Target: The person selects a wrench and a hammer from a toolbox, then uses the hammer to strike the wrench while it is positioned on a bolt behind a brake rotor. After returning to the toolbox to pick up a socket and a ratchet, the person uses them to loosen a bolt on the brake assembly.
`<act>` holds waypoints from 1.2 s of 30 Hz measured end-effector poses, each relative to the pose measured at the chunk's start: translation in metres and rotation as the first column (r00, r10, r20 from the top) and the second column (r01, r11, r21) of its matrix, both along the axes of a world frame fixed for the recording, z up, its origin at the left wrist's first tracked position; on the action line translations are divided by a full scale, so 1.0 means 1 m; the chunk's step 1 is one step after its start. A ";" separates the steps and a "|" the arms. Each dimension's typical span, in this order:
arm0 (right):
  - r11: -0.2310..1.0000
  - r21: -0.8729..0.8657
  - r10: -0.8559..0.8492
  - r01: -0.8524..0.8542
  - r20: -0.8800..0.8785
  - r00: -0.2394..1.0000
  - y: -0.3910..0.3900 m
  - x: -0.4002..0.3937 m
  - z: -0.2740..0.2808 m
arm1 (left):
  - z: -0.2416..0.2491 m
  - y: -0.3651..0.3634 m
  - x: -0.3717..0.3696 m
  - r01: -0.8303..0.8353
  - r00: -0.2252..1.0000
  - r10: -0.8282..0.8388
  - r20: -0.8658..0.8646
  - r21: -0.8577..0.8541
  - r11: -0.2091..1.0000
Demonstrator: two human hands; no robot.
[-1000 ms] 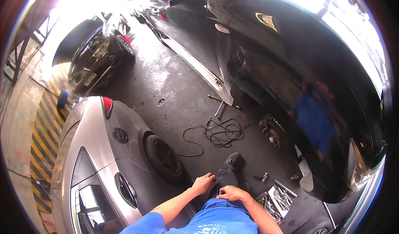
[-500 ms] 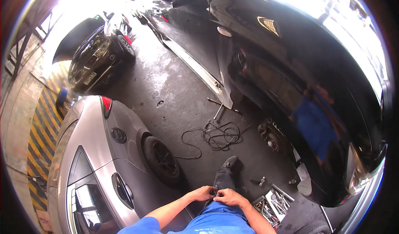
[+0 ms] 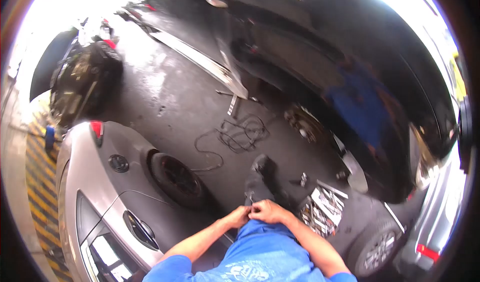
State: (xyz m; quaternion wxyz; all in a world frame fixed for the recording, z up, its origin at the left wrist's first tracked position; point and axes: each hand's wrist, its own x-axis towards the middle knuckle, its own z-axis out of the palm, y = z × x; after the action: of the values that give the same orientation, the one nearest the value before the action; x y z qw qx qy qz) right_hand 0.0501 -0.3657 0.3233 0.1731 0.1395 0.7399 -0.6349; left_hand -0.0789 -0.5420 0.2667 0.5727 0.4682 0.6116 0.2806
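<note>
The right hand (image 3: 266,211) has its fingers bunched, pinching a thin thing (image 3: 252,198), pale and blurred; whether the adjoining left hand (image 3: 238,216) pinches, I can't tell.

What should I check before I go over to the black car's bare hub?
Hands free: cannot tell; left hand and right hand meet at the waist, fingers partly hidden.
Floor free of cable: not ok; cable lies looped ahead of the shoe.
Cross-shaped wrench off the floor: not ok.
Tools at hand: ok, gathered to the right.
Support under black car: cannot tell.
</note>
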 end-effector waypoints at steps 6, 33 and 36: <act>0.998 0.057 0.004 -0.008 0.075 0.997 0.000 0.007 0.003 | -0.005 0.013 -0.007 0.303 0.953 -0.303 -0.018 0.093 0.948; 0.994 0.073 -0.080 0.080 -0.006 0.997 -0.017 0.012 0.012 | -0.046 0.002 0.019 0.232 0.971 -0.227 -0.078 0.072 0.970; 0.997 0.051 -0.066 0.065 0.003 0.998 -0.017 0.014 0.008 | -0.043 0.000 0.011 0.268 0.960 -0.260 -0.104 0.073 0.961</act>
State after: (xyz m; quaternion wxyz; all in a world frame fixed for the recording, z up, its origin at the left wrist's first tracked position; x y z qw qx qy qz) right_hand 0.0637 -0.3831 0.3314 0.1504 0.1696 0.7505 -0.6208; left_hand -0.0681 -0.5416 0.2236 0.5548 0.5828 0.5570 0.2056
